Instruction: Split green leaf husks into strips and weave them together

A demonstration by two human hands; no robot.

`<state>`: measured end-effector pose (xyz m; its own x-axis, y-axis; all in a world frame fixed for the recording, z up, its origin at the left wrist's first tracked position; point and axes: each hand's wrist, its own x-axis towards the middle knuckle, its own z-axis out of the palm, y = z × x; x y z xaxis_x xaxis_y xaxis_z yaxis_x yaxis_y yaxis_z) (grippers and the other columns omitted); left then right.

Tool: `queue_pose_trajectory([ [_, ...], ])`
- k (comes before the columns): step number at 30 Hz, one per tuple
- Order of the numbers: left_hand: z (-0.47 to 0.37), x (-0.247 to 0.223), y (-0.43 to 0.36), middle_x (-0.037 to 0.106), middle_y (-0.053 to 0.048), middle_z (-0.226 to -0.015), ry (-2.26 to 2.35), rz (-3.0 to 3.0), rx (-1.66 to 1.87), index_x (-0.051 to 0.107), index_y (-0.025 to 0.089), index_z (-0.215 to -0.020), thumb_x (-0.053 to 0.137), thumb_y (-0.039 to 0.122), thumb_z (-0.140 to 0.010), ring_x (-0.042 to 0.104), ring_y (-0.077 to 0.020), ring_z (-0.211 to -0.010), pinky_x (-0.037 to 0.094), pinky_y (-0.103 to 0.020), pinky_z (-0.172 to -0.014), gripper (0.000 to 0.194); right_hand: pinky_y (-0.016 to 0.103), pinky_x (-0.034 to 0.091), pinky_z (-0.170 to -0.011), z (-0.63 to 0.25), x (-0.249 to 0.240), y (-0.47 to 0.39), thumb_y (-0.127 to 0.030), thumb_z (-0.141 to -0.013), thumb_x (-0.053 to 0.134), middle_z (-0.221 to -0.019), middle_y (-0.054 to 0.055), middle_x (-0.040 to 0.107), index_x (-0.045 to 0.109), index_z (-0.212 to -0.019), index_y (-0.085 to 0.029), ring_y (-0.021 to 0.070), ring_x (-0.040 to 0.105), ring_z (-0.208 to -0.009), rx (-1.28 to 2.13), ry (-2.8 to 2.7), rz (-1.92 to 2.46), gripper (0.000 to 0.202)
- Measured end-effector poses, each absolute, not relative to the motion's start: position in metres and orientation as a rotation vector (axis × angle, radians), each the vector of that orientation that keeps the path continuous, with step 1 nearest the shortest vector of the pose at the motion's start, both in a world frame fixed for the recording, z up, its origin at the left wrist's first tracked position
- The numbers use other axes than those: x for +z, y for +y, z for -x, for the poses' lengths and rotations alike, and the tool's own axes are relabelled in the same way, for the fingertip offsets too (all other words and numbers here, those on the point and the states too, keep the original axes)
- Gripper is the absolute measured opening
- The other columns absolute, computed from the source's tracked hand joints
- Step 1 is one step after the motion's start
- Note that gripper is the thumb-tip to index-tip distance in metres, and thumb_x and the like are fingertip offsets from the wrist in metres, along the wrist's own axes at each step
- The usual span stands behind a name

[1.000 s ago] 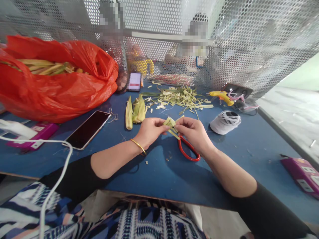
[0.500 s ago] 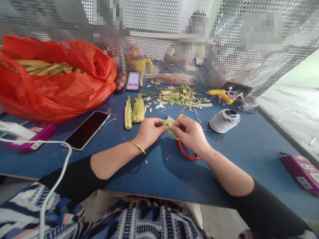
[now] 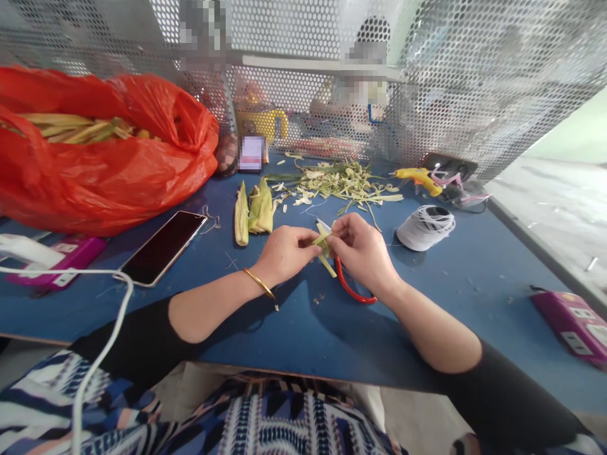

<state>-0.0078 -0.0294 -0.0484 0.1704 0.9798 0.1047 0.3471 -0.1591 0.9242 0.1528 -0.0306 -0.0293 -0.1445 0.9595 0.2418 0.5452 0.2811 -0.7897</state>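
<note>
Between my fingertips is a small piece of folded pale-green husk strips, with one end sticking out toward me. My left hand pinches it from the left. From the other side my right hand grips it between thumb and fingers. Under my right hand lies a pair of scissors with red handles; the blades show partly beyond the husk. Left of my hands, two folded corn husks lie on the blue table. Beyond them is a heap of husk scraps.
A red plastic bag of husks fills the left side, near a phone and a purple power strip. On the right stand a white thread spool, a yellow glue gun and another purple block. Perforated panel stands behind.
The husk strips have turned between my fingers, so an end now points down toward me. My hands stay close together; the view has shifted slightly.
</note>
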Motion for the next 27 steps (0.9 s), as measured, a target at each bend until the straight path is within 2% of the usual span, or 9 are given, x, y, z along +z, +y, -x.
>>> queue_pose_trajectory([
  [3, 0.008, -0.046, -0.03, 0.067, -0.001, -0.062, 1.272, -1.686, 0.983, 0.076, 0.019, -0.073, 0.07, 0.028, -0.069, 0.054, -0.0142, -0.058, 0.038, -0.024, -0.055, 0.011, 0.026, 0.041, -0.056, -0.154, -0.026, -0.029, -0.019, -0.07, 0.052, -0.063, -0.003, 0.059, 0.057, -0.086, -0.02, 0.0129, 0.054, -0.056, 0.925, -1.756, 1.311, 0.016],
  [5, 0.008, -0.044, -0.032, 0.064, 0.001, -0.058, 1.271, -1.745, 0.941, 0.074, 0.019, -0.071, 0.068, 0.028, -0.07, 0.051, -0.0126, -0.055, 0.035, -0.023, -0.053, 0.011, 0.025, 0.038, -0.053, -0.155, -0.023, -0.028, -0.024, -0.073, 0.052, -0.059, -0.003, 0.057, 0.06, -0.078, -0.019, 0.0119, 0.05, -0.054, 0.946, -1.799, 1.34, 0.01],
  [9, 0.006, -0.038, -0.036, 0.055, 0.004, -0.05, 1.261, -1.87, 0.802, 0.069, 0.018, -0.064, 0.063, 0.022, -0.073, 0.043, -0.0099, -0.05, 0.029, -0.023, -0.051, 0.012, 0.025, 0.032, -0.052, -0.156, -0.02, -0.028, -0.031, -0.075, 0.057, -0.055, -0.004, 0.053, 0.058, -0.064, -0.019, 0.0102, 0.043, -0.053, 0.844, -1.823, 1.397, 0.016],
  [14, 0.007, -0.034, -0.036, 0.057, 0.003, -0.051, 1.046, -1.81, 0.635, 0.059, 0.018, -0.058, 0.056, 0.021, -0.077, 0.051, -0.0108, -0.052, 0.035, -0.022, -0.054, 0.019, 0.026, 0.034, -0.056, -0.157, -0.026, -0.025, -0.031, -0.078, 0.055, -0.058, -0.004, 0.051, 0.055, -0.065, -0.02, 0.0111, 0.042, -0.057, 0.771, -1.734, 1.337, 0.017],
  [20, 0.007, -0.03, -0.036, 0.054, 0.003, -0.051, 0.862, -1.601, 0.579, 0.057, 0.019, -0.061, 0.06, 0.029, -0.075, 0.051, -0.0114, -0.052, 0.04, -0.024, -0.055, 0.018, 0.026, 0.034, -0.057, -0.154, -0.03, -0.025, -0.03, -0.081, 0.053, -0.059, -0.003, 0.051, 0.052, -0.066, -0.021, 0.0122, 0.044, -0.058, 0.661, -1.68, 1.363, 0.018],
  [23, 0.003, -0.029, -0.039, 0.05, 0.003, -0.049, 0.868, -1.497, 0.639, 0.054, 0.02, -0.057, 0.059, 0.037, -0.077, 0.049, -0.0119, -0.051, 0.042, -0.026, -0.057, 0.027, 0.026, 0.032, -0.056, -0.152, -0.031, -0.026, -0.029, -0.082, 0.052, -0.057, -0.004, 0.049, 0.05, -0.065, -0.021, 0.0115, 0.041, -0.055, 0.623, -1.676, 1.383, 0.019],
  [27, -0.001, -0.032, -0.044, 0.041, 0.005, -0.05, 0.967, -1.514, 0.653, 0.051, 0.019, -0.055, 0.062, 0.045, -0.076, 0.04, -0.0095, -0.048, 0.034, -0.024, -0.049, 0.035, 0.027, 0.031, -0.055, -0.149, -0.032, -0.028, -0.028, -0.082, 0.051, -0.056, -0.004, 0.048, 0.05, -0.066, -0.021, 0.0112, 0.04, -0.054, 0.654, -1.713, 1.37, 0.018],
])
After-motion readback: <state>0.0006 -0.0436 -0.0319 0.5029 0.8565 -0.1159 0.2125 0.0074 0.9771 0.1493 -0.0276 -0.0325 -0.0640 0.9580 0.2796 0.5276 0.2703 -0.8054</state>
